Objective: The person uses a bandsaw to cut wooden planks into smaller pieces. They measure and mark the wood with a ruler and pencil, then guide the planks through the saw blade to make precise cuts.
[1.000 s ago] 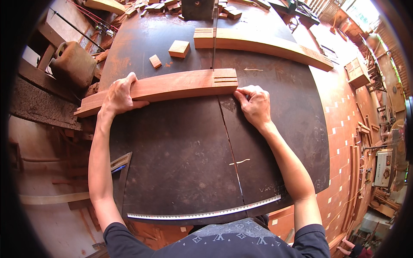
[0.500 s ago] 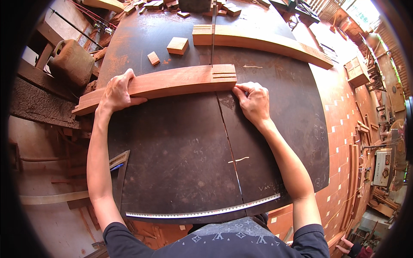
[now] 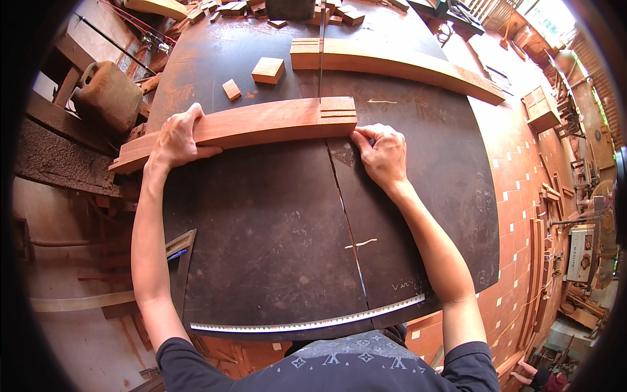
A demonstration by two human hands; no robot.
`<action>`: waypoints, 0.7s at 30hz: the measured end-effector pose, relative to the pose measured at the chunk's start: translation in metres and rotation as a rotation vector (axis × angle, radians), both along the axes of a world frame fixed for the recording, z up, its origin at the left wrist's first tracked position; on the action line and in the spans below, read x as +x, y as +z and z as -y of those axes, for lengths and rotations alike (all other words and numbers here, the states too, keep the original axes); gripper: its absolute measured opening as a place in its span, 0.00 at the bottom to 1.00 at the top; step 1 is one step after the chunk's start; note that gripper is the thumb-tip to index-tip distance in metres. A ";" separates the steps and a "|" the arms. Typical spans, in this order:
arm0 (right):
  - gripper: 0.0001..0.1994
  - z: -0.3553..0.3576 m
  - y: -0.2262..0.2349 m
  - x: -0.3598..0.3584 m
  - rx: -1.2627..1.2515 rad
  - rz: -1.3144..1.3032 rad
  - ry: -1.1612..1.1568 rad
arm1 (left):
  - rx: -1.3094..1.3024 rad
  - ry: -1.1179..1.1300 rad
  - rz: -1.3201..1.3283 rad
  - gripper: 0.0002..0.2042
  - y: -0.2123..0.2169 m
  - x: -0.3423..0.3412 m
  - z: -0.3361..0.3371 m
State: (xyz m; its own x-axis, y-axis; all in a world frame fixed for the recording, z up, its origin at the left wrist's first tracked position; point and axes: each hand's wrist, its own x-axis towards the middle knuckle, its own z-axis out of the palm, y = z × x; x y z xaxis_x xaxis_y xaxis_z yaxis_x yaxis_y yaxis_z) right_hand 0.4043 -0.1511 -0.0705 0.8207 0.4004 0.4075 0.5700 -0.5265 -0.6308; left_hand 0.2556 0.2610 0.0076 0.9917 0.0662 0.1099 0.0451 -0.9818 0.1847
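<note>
My left hand [image 3: 175, 137] grips the long reddish wooden plank [image 3: 261, 124], fingers wrapped over it; my right hand [image 3: 384, 155], fingers curled, presses its near edge beside the thin saw blade [image 3: 321, 59] on the dark metal worktop [image 3: 261, 248].

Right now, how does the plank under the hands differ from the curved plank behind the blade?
The near plank is nearly straight; the far plank bows. Both hands, left and right, touch the near plank; the far one lies untouched. The near plank's right end has saw cuts. Both are reddish wood.

Bare forearms emerge from short dark navy sleeves of a shirt patterned with pale motifs.
</note>
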 end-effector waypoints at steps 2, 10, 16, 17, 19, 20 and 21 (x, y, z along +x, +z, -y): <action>0.12 -0.001 0.001 0.000 -0.001 -0.008 -0.003 | 0.003 0.000 0.000 0.36 0.000 0.000 -0.001; 0.10 -0.004 0.002 -0.002 0.003 -0.069 -0.033 | 0.007 -0.004 0.006 0.36 -0.002 0.002 -0.003; 0.12 -0.005 0.003 -0.001 -0.016 -0.019 -0.034 | -0.001 0.002 0.002 0.36 -0.001 0.002 -0.001; 0.12 -0.005 0.003 -0.001 -0.019 -0.024 -0.038 | 0.000 0.003 0.003 0.36 -0.001 0.002 -0.001; 0.12 -0.005 0.003 -0.001 -0.025 -0.033 -0.046 | 0.003 0.003 0.005 0.36 -0.001 0.002 -0.001; 0.12 -0.005 0.002 0.000 -0.024 -0.030 -0.048 | 0.004 0.005 0.002 0.36 -0.001 0.003 -0.001; 0.12 -0.005 0.002 0.001 -0.023 -0.028 -0.050 | 0.006 0.007 -0.001 0.36 0.000 0.003 0.000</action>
